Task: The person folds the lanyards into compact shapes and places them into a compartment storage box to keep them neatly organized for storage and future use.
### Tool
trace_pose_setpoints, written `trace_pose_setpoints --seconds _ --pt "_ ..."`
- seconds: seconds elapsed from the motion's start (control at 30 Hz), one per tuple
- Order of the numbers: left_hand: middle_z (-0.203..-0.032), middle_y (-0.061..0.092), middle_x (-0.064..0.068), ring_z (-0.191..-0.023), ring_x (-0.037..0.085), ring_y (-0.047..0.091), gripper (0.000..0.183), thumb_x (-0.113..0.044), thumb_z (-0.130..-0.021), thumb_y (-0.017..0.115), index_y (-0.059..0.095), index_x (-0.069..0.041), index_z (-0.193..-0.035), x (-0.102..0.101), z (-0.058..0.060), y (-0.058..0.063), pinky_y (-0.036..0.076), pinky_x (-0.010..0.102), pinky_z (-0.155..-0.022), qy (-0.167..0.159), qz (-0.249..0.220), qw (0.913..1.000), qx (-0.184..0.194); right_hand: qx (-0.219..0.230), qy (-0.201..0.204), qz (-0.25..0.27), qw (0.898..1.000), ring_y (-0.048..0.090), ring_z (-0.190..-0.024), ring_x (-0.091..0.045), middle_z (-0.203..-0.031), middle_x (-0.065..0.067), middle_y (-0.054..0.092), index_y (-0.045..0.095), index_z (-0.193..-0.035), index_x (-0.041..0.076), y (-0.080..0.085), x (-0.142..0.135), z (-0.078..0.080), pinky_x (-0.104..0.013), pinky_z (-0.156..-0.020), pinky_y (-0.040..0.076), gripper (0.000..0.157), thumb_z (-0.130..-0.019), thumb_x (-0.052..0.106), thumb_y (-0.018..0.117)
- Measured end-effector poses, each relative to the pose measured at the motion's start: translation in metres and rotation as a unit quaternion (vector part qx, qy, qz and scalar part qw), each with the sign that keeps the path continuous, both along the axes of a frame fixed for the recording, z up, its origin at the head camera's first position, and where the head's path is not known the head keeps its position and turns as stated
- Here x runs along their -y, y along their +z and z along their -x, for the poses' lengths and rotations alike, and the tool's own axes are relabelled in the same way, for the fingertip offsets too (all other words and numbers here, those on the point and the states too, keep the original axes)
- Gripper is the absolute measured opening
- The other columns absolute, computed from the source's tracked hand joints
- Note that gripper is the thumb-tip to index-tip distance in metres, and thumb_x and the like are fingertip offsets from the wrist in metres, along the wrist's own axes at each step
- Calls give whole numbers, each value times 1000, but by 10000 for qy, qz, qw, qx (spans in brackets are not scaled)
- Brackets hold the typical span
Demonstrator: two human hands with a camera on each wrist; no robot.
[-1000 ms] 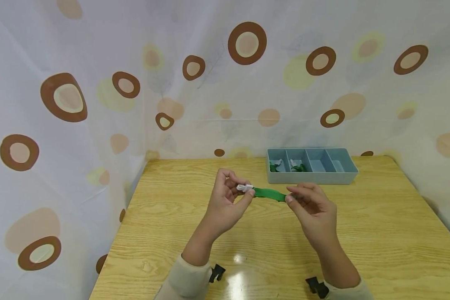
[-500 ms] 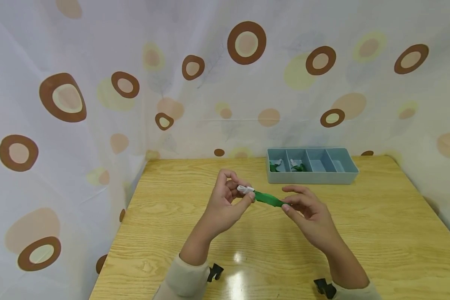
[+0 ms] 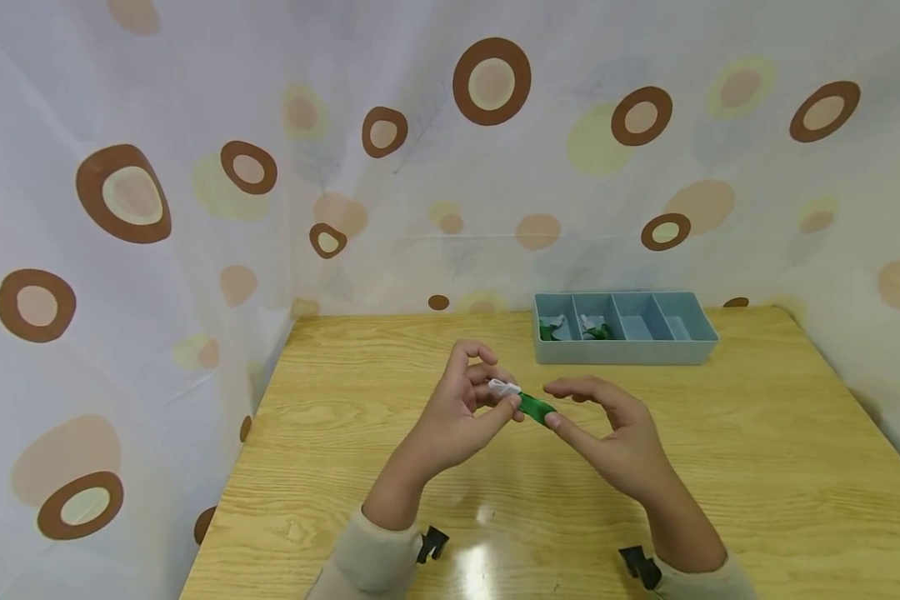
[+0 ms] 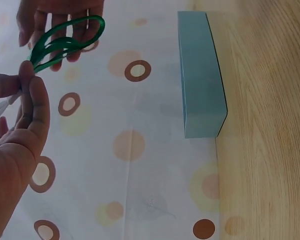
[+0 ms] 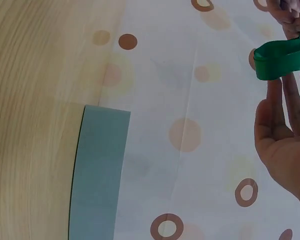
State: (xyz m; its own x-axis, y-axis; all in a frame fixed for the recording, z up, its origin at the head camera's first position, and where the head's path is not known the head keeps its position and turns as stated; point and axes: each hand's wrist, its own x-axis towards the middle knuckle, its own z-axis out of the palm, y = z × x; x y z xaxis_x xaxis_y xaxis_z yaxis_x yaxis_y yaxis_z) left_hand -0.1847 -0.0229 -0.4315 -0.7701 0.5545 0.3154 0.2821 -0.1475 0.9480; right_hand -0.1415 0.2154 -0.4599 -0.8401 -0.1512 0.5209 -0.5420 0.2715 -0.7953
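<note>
Coiled green ribbon (image 3: 536,408) with a folded white end (image 3: 504,388) is held above the table in the head view. My left hand (image 3: 457,417) pinches it with thumb and fingers where the white meets the green. The loose green loops (image 4: 72,40) stick out from that pinch in the left wrist view. My right hand (image 3: 615,433) is at the other end, its thumb at the ribbon and its index finger raised apart. From the right wrist, the fingers (image 5: 275,110) look straight, reaching up to the green loop (image 5: 277,62) without curling round it.
A blue-grey divided tray (image 3: 622,353) stands at the back of the wooden table (image 3: 345,400), against a patterned curtain (image 3: 420,192). Green and white bundles (image 3: 597,330) lie in its two left compartments. Black buckles (image 3: 432,544) hang by both sleeves.
The green ribbon was stretched between both hands and now sits bunched and shorter. My right hand has come left toward the left one, its fingers spreading from the ribbon.
</note>
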Motion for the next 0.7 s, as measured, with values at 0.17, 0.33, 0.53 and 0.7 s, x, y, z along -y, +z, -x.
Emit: trace_pose_setpoints --seconds 0.17,0.33,0.53,0.7 --pt "-109 64 19 -91 25 73 39 4 -104 62 32 -8 -127 0 0 -1 64 51 -89 -156 95 9997 -140 -74 386 312 9987 71 -113 -10 -115 -10 77 77 -111 3 2 7 2 -20 -98 58 28 -91 -16 73" --pt "-107 69 20 -93 21 73 37 2 -103 64 33 -9 -120 -1 -1 0 65 36 -86 -112 226 9995 -200 -196 554 406 9974 72 -96 -8 -103 -2 76 76 -105 1 0 9 4 -19 -88 59 27 -89 -20 71" --pt "-107 72 20 -93 22 73 38 0 -101 68 34 -9 -116 -2 -2 -2 64 35 -86 -44 258 9994 -245 -18 749 587 9955 73 -95 -8 -105 2 76 75 -106 -2 0 10 5 -20 -86 60 26 -89 -21 70" --pt "-107 74 18 -94 15 73 36 -1 -100 71 38 -9 -112 -3 -1 -3 62 32 -86 18 328 9988 -367 67 806 657 9946 73 -94 -10 -103 0 76 75 -102 0 0 10 5 -22 -85 61 25 -89 -21 70"
